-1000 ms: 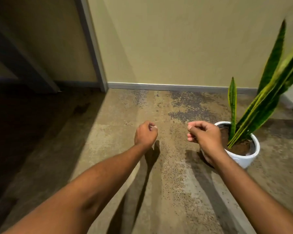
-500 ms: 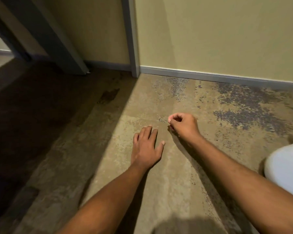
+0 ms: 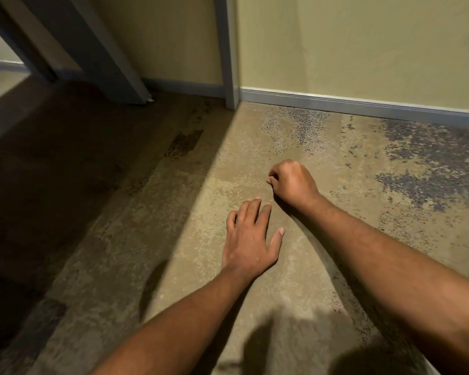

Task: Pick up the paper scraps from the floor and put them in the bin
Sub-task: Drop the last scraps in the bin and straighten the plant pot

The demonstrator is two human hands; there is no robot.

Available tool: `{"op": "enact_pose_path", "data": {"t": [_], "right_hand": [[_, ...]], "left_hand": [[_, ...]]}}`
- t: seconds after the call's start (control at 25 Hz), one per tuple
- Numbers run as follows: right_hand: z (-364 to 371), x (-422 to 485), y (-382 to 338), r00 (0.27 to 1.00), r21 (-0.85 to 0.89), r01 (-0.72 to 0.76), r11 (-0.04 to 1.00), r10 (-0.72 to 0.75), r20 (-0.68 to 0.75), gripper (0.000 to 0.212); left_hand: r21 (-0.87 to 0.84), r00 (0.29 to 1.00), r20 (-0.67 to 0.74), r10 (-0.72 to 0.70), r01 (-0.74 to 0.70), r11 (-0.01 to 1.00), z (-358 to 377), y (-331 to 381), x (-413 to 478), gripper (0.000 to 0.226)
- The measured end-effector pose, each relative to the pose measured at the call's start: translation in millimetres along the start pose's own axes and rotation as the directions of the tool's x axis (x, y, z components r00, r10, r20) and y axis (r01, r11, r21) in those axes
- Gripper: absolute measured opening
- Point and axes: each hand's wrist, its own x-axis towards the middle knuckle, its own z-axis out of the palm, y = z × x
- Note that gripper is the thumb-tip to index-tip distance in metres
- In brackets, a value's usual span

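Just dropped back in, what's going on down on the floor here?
A person reaches both hands down to the speckled floor near the skirting board. The left hand is spread open, low over the floor, holding nothing. The right hand is curled, thumb against fingers, just ahead of it; whether it holds a scrap is hidden. No loose paper or bin shows in this view.

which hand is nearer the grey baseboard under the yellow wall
Right. The right hand, fingers curled, is further forward, closer to the baseboard though well short of it. The left hand, fingers straight, is behind it, nearer the person.
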Motion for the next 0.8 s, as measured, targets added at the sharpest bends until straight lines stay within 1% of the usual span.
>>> {"op": "enact_pose_path", "data": {"t": [0.16,0.24,0.28,0.32,0.36,0.4,0.44,0.48,0.52,0.56,0.64,0.68,0.72,0.76,0.8], "right_hand": [[-6,5,-2,0.993,-0.140,0.114,0.983,-0.112,0.028,0.021],[-4,5,-3,0.993,-0.151,0.118,0.982,-0.115,0.030,0.021],[-3,6,-3,0.996,-0.122,0.086,0.989,-0.083,0.028,0.021],[-2,5,-3,0.999,-0.051,0.028,0.998,-0.027,0.026,0.021],[-2,4,-1,0.998,0.060,-0.056,0.997,0.054,0.028,0.020],[-2,1,1,0.988,0.208,-0.151,0.966,0.147,0.036,0.019],[-4,-2,5,0.968,0.370,-0.246,0.896,0.244,0.055,0.018],[-6,-5,9,0.939,0.508,-0.330,0.796,0.332,0.090,0.016],[-8,-8,13,0.909,0.604,-0.391,0.695,0.395,0.134,0.016],[-11,-10,16,0.884,0.675,-0.432,0.598,0.429,0.186,0.019],[-15,-14,21,0.846,0.790,-0.478,0.385,0.443,0.296,0.021],[-17,-15,23,0.835,0.813,-0.490,0.315,0.437,0.334,0.020],[-18,-17,26,0.835,0.808,-0.495,0.319,0.433,0.340,0.019],[-18,-19,27,0.849,0.776,-0.489,0.398,0.421,0.319,0.017],[-16,-20,26,0.877,0.718,-0.459,0.522,0.393,0.275,0.013]], "left_hand": [[0.014,1.000,0.009,-0.001,0.001,1.000,-1,0,0,0.064],[0.018,0.999,0.030,-0.012,0.011,1.000,-1,0,1,0.065],[0.020,0.999,0.036,-0.015,0.015,1.000,-1,0,1,0.066],[0.021,0.999,0.037,-0.017,0.016,1.000,-1,0,1,0.066],[0.021,0.999,0.035,-0.017,0.016,1.000,-1,0,0,0.066],[0.020,0.999,0.033,-0.016,0.015,1.000,-1,0,0,0.066],[0.017,0.999,0.031,-0.013,0.013,1.000,-1,0,0,0.066],[0.015,1.000,0.028,-0.011,0.010,1.000,-1,0,0,0.066],[0.015,1.000,0.027,-0.011,0.011,1.000,-1,0,0,0.066],[0.017,0.999,0.029,-0.014,0.013,1.000,-2,0,0,0.066],[0.018,0.999,0.033,-0.019,0.018,1.000,-3,1,0,0.066],[0.018,0.999,0.034,-0.019,0.019,1.000,-4,1,0,0.066],[0.019,0.999,0.036,-0.017,0.016,1.000,-4,2,-1,0.067],[0.022,0.999,0.037,-0.014,0.014,1.000,-5,2,-1,0.067],[0.024,0.999,0.038,-0.014,0.013,1.000,-5,2,-1,0.067]]}}
